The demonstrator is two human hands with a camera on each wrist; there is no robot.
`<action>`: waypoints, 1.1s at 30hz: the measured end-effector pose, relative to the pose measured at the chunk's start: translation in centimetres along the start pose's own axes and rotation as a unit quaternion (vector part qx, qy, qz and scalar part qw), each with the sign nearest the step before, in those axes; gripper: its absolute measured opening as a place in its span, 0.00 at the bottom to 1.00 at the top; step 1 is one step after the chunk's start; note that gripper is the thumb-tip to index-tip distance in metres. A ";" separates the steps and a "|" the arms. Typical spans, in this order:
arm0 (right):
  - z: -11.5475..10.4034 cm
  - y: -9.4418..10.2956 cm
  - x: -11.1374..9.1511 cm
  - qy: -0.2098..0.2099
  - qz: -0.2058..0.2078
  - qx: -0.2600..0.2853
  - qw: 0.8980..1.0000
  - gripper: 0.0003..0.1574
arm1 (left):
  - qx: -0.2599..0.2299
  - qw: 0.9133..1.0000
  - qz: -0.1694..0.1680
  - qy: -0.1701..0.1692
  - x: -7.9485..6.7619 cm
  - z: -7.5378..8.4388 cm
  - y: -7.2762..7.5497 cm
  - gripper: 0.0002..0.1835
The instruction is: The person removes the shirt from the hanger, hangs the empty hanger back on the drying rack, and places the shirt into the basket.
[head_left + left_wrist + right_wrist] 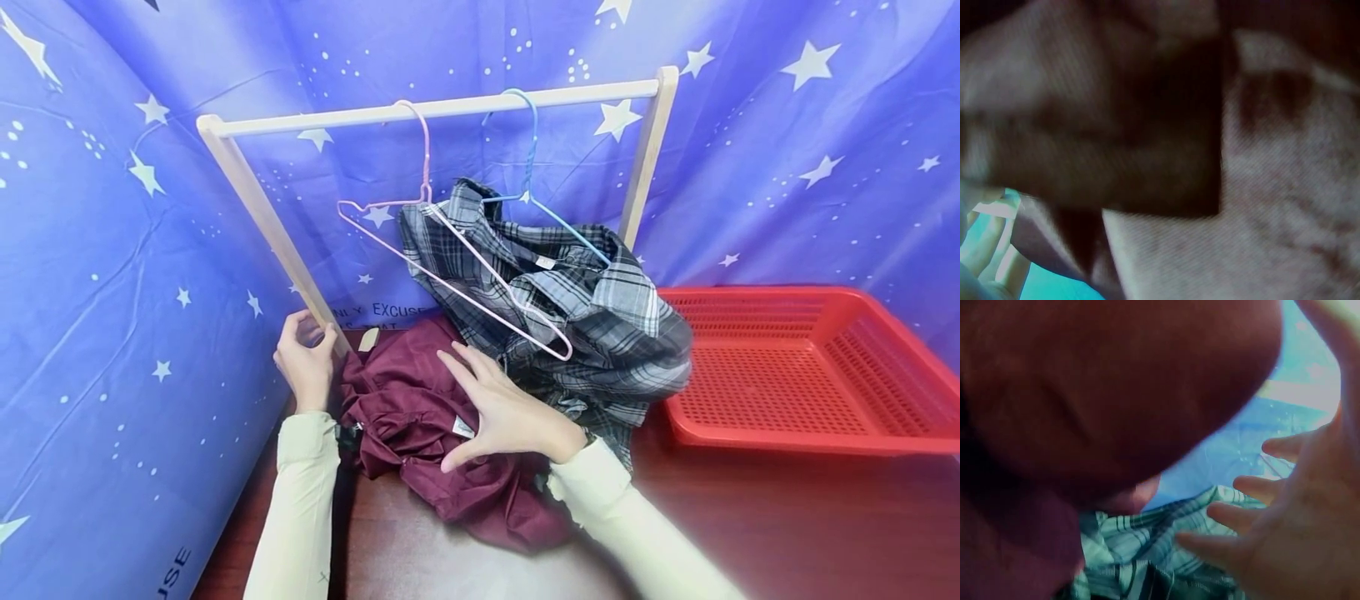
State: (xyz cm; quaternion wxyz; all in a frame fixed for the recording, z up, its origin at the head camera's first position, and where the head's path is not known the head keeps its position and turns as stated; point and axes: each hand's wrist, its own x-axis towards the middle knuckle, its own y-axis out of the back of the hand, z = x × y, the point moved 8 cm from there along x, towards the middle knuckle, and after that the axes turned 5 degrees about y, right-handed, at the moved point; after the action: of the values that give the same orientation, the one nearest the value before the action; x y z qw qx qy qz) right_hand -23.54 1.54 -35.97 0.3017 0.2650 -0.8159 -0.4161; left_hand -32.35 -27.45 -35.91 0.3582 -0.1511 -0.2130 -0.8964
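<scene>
My left hand (pixel 306 362) is at the foot of the wooden rack's left post (pixel 262 200), thumb and fingertips pinching it. My right hand (pixel 498 408), fingers spread and thumb apart, is over a crumpled maroon garment (pixel 405 392) with a white label. In the right wrist view, that same hand (pixel 1297 519) holds nothing, and the maroon cloth (pixel 1116 394) fills the upper left. A pink wire hanger (pixel 427 158) hangs bare from the rack's bar (pixel 300 121). Beside it, a blue hanger (pixel 530 150) carries a grey plaid shirt (pixel 630 342).
A red perforated basket (pixel 787 437) stands on the right of the dark reddish table (pixel 750 517). Blue star-printed curtains (pixel 150 292) close off the left and the back. The rack's right post (pixel 647 158) rises behind the plaid shirt.
</scene>
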 end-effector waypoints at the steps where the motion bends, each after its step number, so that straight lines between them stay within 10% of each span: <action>1: -0.1 -0.3 0.1 0.000 -0.010 -0.001 1.000 0.88 | 0.000 1.000 0.000 -0.001 0.0 0.0 0.0 0.15; 14: 0.2 -3.7 2.8 0.021 -0.040 -0.070 0.997 0.94 | 0.007 1.000 0.005 -0.008 0.2 0.0 0.0 0.15; 33: 2.1 -9.0 4.4 -0.039 -0.125 -0.004 0.991 0.88 | 0.022 1.000 0.008 -0.004 0.3 -0.2 0.0 0.15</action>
State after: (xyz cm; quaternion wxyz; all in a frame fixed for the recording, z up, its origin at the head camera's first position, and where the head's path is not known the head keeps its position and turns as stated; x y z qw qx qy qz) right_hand -26.38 -4.98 -43.30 0.2162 0.3474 -0.7857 -0.4640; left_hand -32.58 -27.70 -35.96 0.3673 -0.1484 -0.2326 -0.8883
